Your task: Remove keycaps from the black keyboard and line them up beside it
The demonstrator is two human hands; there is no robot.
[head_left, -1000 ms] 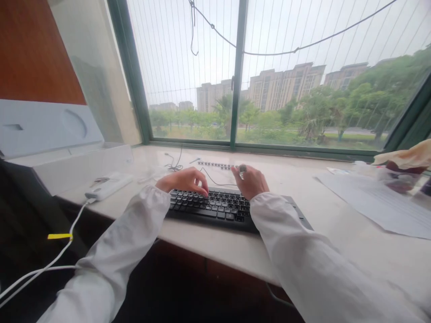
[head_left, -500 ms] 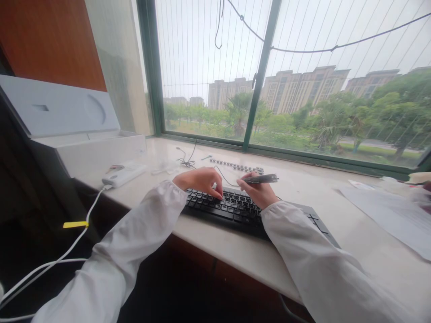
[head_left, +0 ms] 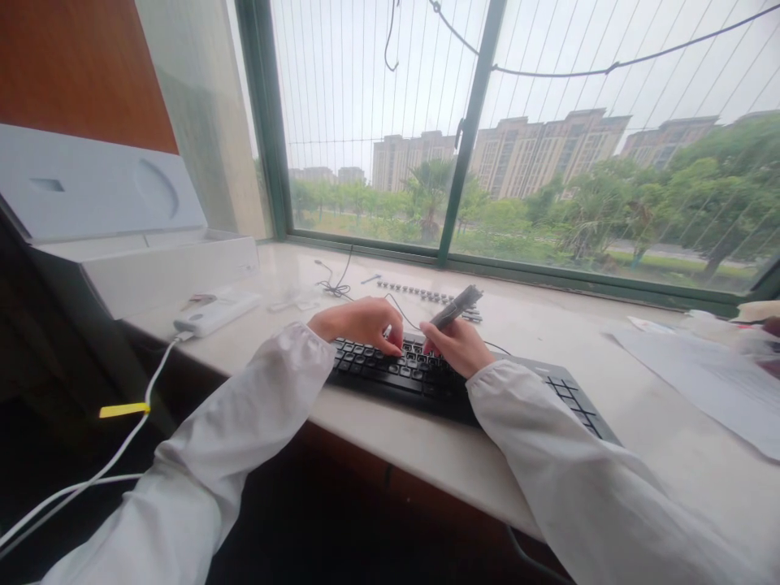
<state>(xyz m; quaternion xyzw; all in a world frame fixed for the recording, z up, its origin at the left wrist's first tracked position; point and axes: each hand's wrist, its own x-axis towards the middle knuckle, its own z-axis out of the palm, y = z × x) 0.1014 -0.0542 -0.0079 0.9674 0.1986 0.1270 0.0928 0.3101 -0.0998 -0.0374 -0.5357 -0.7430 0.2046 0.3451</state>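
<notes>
Pale glossy stone-look bench (head_left: pixel 548 325) runs under a green-framed sliding window (head_left: pixel 466 150); thin vertical wires and a sagging dark cord cross it, with trees and apartment blocks outside. Orange-brown panel (head_left: pixel 73 73) at upper left. Below it, an open white box (head_left: pixel 176 268), lid up. Next to that, a white slab-shaped device (head_left: pixel 223 314) with a white cable (head_left: pixel 122 449) hanging off the bench edge, yellow tag (head_left: pixel 123 409) on it. Bunched thin black cable (head_left: pixel 334 289) toward the window. Rows of small dark keycap-like pieces (head_left: pixel 420 291) behind the hands. White printed sheet (head_left: pixel 688 374) far right.

Black full-size keyboard (head_left: pixel 371 370) sits at the bench's front edge, under both hands.

Left hand (head_left: pixel 362 319): wrist bent, fingers curled down, thumb and index tips close together at the keys. Can't tell if that grip has anything in it.

Right hand (head_left: pixel 460 345): grip closed on a dark grey stick-like tool (head_left: pixel 456 307), free end up and right, lower end hidden by fingers. Fingertips just over the keys; contact unclear. Both forearms in loose white sleeves (head_left: pixel 256 398).
</notes>
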